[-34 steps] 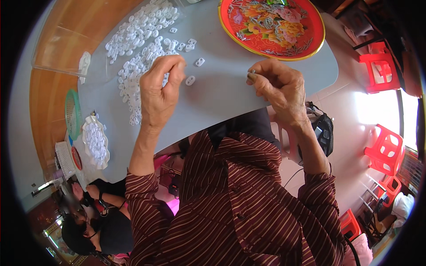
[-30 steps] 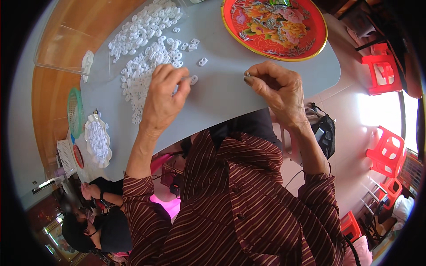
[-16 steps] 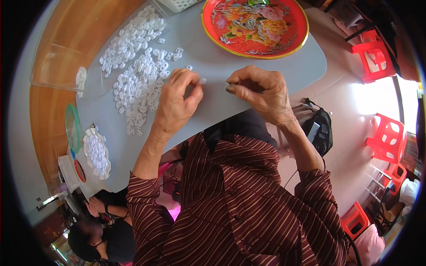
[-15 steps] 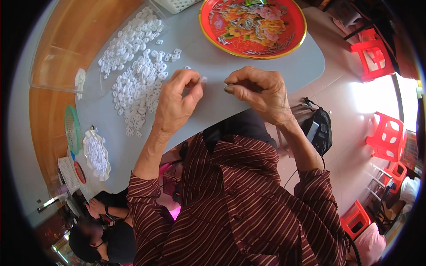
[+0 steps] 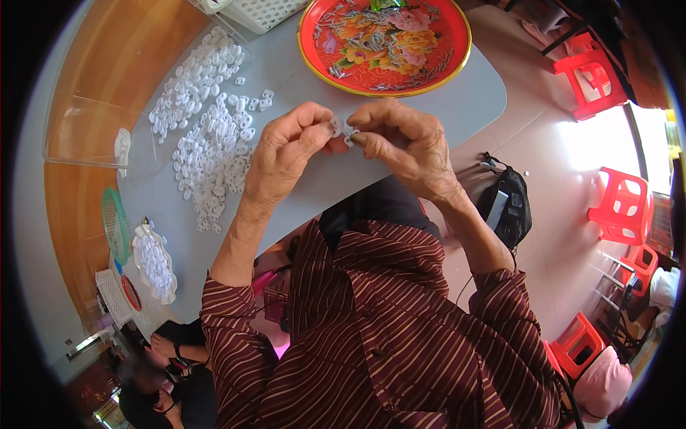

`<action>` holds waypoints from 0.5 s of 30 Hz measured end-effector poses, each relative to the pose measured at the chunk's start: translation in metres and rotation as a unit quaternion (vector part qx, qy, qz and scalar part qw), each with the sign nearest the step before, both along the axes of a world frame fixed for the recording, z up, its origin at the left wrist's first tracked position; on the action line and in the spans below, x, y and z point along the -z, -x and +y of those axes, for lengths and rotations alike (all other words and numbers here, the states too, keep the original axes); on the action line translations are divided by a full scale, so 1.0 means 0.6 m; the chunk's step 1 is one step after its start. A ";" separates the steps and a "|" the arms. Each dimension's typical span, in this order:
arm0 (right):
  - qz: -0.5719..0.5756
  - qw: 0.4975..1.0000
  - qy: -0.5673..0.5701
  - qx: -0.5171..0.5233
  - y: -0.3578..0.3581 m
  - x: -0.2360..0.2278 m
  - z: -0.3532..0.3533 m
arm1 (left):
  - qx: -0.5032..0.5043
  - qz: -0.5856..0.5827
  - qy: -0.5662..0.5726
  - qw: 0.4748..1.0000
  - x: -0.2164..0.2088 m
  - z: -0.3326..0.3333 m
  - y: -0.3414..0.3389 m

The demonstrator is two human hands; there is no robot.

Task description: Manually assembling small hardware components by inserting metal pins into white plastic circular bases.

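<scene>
My left hand (image 5: 280,159) pinches a small, pale, rounded plastic piece (image 5: 336,126) between thumb and fingers. Close against it, my right hand (image 5: 409,143) has thumb and forefinger pressed together at the piece's right side. Whatever sits in the right fingertips is too small and covered to make out. Both hands hover over the grey table (image 5: 457,107) near its front edge. Left of them spreads a heap of white plastic pieces (image 5: 214,146) with small holes. Beyond the hands lies a round red floral tray (image 5: 309,53) with a gold rim, holding many thin silvery metal bits.
A white perforated basket (image 5: 268,13) stands at the far edge. At left are a scalloped white dish (image 5: 170,292) of small white parts and a green mesh sieve (image 5: 114,225). Another person (image 5: 171,386) sits at lower left. Red stools (image 5: 620,207) stand on the right.
My two hands have come together; the right fingertips now meet the piece held in the left. The whole view has shifted slightly, and the other person's hand has moved.
</scene>
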State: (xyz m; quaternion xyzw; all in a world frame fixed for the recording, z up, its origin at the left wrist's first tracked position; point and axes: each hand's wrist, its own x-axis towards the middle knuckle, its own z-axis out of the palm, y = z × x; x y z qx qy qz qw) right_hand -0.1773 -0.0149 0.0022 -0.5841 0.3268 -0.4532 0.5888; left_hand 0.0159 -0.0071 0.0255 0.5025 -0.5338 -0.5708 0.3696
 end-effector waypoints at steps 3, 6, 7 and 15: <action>-0.045 0.999 -0.008 0.024 -0.002 0.003 0.001 | -0.004 -0.092 0.055 0.994 -0.008 0.008 0.012; -0.074 0.996 -0.015 0.040 -0.004 0.005 0.003 | 0.018 -0.195 0.151 0.969 -0.011 0.017 0.024; -0.081 0.996 -0.029 0.034 -0.005 0.004 0.003 | 0.038 -0.244 0.199 0.948 -0.011 0.019 0.027; -0.026 0.999 0.019 0.029 -0.003 0.005 0.001 | -0.002 -0.149 0.154 0.977 0.005 0.031 0.017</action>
